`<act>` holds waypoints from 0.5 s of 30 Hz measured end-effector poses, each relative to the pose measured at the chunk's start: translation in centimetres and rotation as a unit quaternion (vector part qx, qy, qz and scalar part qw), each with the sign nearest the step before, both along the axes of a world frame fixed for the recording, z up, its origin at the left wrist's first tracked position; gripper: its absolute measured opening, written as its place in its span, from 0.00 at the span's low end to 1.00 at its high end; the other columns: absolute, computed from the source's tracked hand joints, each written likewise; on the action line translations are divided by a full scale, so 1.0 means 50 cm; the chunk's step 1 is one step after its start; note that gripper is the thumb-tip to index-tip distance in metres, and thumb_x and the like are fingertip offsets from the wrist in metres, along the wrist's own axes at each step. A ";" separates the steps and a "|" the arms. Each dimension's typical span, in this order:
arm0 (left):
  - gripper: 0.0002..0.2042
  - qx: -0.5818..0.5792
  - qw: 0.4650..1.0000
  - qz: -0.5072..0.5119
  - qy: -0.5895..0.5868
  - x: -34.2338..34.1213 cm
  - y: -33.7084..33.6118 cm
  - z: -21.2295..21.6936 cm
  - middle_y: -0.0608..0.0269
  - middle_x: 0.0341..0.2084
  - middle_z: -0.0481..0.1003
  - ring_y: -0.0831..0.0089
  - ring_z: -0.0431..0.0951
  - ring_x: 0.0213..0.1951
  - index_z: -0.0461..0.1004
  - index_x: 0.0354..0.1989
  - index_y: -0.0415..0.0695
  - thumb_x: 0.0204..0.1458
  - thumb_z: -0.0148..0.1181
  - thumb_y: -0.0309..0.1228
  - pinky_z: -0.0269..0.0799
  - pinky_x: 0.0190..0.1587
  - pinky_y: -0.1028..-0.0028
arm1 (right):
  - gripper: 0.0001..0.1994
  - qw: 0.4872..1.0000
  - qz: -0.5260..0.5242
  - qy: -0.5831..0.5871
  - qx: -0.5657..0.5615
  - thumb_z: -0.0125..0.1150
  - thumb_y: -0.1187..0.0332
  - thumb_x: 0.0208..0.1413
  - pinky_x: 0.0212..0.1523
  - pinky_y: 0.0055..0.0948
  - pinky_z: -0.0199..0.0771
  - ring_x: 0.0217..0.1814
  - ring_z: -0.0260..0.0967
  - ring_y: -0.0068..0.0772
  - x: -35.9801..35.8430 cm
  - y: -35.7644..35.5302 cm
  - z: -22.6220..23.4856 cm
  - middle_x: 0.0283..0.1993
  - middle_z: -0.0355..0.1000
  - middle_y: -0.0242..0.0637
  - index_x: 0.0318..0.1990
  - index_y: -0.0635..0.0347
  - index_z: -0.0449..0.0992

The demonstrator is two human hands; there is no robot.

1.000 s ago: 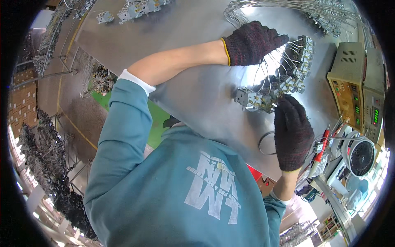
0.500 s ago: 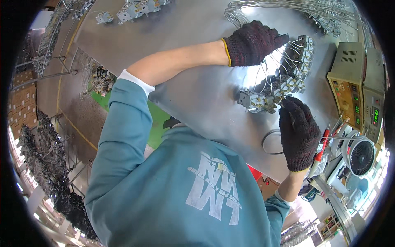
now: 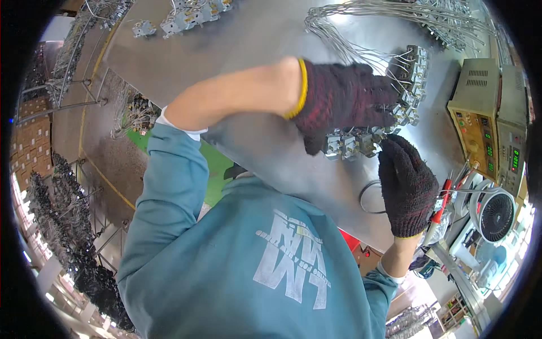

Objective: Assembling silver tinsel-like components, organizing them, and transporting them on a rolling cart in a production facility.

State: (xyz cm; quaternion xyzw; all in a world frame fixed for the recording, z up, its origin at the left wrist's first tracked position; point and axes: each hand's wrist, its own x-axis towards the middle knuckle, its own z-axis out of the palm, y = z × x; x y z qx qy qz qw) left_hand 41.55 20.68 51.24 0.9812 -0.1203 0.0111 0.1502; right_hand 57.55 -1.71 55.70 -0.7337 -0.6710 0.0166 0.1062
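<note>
A curved row of small silvery metal parts (image 3: 419,79) with thin pale wires lies on the metal table. Across the row's near left stretch reaches my left hand (image 3: 351,97), in a dark knitted glove with a yellow cuff. Its fingers are stretched out over the parts, somewhat smeared by motion, and cover several of them. My right hand (image 3: 409,186), gloved alike, is at the near side of the row. Its fingers are closed, with the tips against one of the parts; what they pinch is hidden.
A long bundle of pale wires (image 3: 344,10) lies at the far side. More metal parts (image 3: 195,17) sit far left. Bench instruments (image 3: 477,113) with lit displays, a red-handled tool (image 3: 442,200) and a small fan (image 3: 497,216) stand at the right. A wire loop (image 3: 368,198) lies near my right hand.
My left hand has come nearer to me from the wires beyond the row, and its fingers have spread over the parts. My right hand has barely shifted.
</note>
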 end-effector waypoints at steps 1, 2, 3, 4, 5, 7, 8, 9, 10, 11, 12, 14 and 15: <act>0.64 0.015 0.998 -0.004 -0.066 0.010 -0.018 -0.026 0.41 0.77 0.58 0.44 0.59 0.78 0.56 0.80 0.48 0.27 0.84 0.46 0.56 0.79 0.48 | 0.12 1.000 -0.001 -0.002 0.000 0.73 0.72 0.59 0.48 0.38 0.85 0.47 0.85 0.47 -0.001 0.000 0.003 0.54 0.84 0.40 0.50 0.52 0.86; 0.65 0.032 0.991 -0.003 -0.128 0.018 -0.030 -0.038 0.42 0.77 0.58 0.45 0.58 0.78 0.57 0.79 0.44 0.25 0.85 0.48 0.54 0.79 0.49 | 0.13 1.000 0.000 0.000 -0.003 0.73 0.72 0.59 0.48 0.38 0.85 0.47 0.85 0.47 -0.002 0.002 0.007 0.54 0.84 0.40 0.51 0.52 0.86; 0.65 -0.009 0.991 -0.033 -0.132 0.031 -0.029 -0.042 0.42 0.77 0.58 0.47 0.58 0.78 0.58 0.78 0.39 0.25 0.85 0.50 0.52 0.81 0.50 | 0.13 1.000 0.001 0.003 -0.005 0.73 0.73 0.59 0.48 0.38 0.85 0.48 0.85 0.48 -0.002 0.004 0.010 0.54 0.84 0.40 0.51 0.52 0.86; 0.65 -0.009 0.990 -0.035 -0.133 0.047 -0.027 -0.058 0.42 0.77 0.58 0.47 0.58 0.78 0.58 0.78 0.39 0.25 0.85 0.50 0.52 0.81 0.50 | 0.13 1.000 -0.001 0.001 -0.005 0.73 0.73 0.59 0.48 0.38 0.85 0.48 0.85 0.48 0.000 0.000 0.008 0.54 0.84 0.40 0.51 0.52 0.86; 0.63 -0.039 0.983 -0.048 -0.171 0.059 -0.024 -0.074 0.42 0.75 0.62 0.47 0.61 0.76 0.62 0.76 0.39 0.26 0.85 0.52 0.54 0.80 0.51 | 0.14 1.000 -0.011 0.009 -0.008 0.73 0.73 0.59 0.50 0.38 0.85 0.49 0.85 0.48 0.005 -0.002 0.008 0.54 0.84 0.42 0.52 0.53 0.86; 0.61 -0.068 0.974 -0.060 -0.208 0.073 -0.020 -0.091 0.43 0.72 0.66 0.47 0.64 0.75 0.65 0.73 0.39 0.26 0.85 0.54 0.56 0.79 0.51 | 0.14 1.000 -0.020 0.016 -0.012 0.73 0.73 0.59 0.51 0.37 0.84 0.51 0.84 0.48 0.013 -0.010 0.005 0.54 0.84 0.43 0.53 0.54 0.86; 0.62 -0.077 0.976 -0.065 -0.192 0.076 -0.019 -0.093 0.44 0.75 0.63 0.48 0.62 0.76 0.63 0.75 0.40 0.28 0.84 0.55 0.54 0.79 0.51 | 0.14 0.998 -0.038 0.047 0.011 0.72 0.74 0.59 0.51 0.37 0.84 0.51 0.85 0.46 0.016 -0.019 0.001 0.55 0.83 0.42 0.53 0.53 0.85; 0.62 -0.086 0.978 -0.071 -0.176 0.079 -0.019 -0.096 0.44 0.77 0.60 0.48 0.60 0.77 0.61 0.77 0.41 0.29 0.84 0.56 0.53 0.80 0.50 | 0.15 0.995 -0.056 0.079 0.034 0.72 0.75 0.59 0.51 0.37 0.84 0.50 0.85 0.44 0.020 -0.029 -0.003 0.55 0.83 0.41 0.53 0.52 0.85; 0.62 -0.086 0.978 -0.072 -0.177 0.087 -0.021 -0.099 0.44 0.77 0.60 0.48 0.60 0.77 0.61 0.77 0.41 0.29 0.84 0.56 0.53 0.80 0.50 | 0.15 0.995 -0.057 0.078 0.034 0.72 0.75 0.59 0.51 0.37 0.84 0.50 0.85 0.44 0.027 -0.044 -0.004 0.55 0.83 0.41 0.53 0.52 0.85; 0.62 -0.092 0.974 -0.076 -0.194 0.096 -0.023 -0.104 0.46 0.77 0.60 0.49 0.60 0.77 0.61 0.77 0.42 0.31 0.83 0.57 0.54 0.79 0.50 | 0.15 0.988 -0.072 0.128 0.042 0.71 0.77 0.59 0.54 0.37 0.83 0.52 0.84 0.45 0.035 -0.061 -0.005 0.55 0.83 0.43 0.53 0.55 0.85; 0.61 -0.097 0.969 -0.081 -0.211 0.101 -0.025 -0.109 0.47 0.76 0.61 0.49 0.61 0.77 0.61 0.77 0.42 0.33 0.82 0.58 0.55 0.78 0.49 | 0.16 0.979 -0.087 0.178 0.051 0.71 0.79 0.59 0.56 0.36 0.82 0.54 0.84 0.47 0.039 -0.070 -0.005 0.55 0.83 0.46 0.54 0.57 0.84; 0.60 -0.102 0.967 -0.079 -0.220 0.103 -0.023 -0.113 0.48 0.77 0.61 0.49 0.61 0.76 0.61 0.77 0.42 0.34 0.82 0.59 0.55 0.78 0.49 | 0.15 0.977 -0.102 0.184 0.032 0.71 0.80 0.58 0.59 0.36 0.80 0.57 0.83 0.48 0.033 -0.062 -0.006 0.55 0.82 0.49 0.53 0.60 0.84; 0.60 -0.107 0.965 -0.076 -0.228 0.102 -0.021 -0.115 0.48 0.77 0.61 0.49 0.61 0.76 0.61 0.77 0.43 0.35 0.81 0.60 0.56 0.77 0.49 | 0.15 0.982 -0.080 0.167 0.039 0.71 0.79 0.58 0.58 0.36 0.81 0.56 0.83 0.48 0.034 -0.054 -0.019 0.55 0.83 0.47 0.53 0.59 0.84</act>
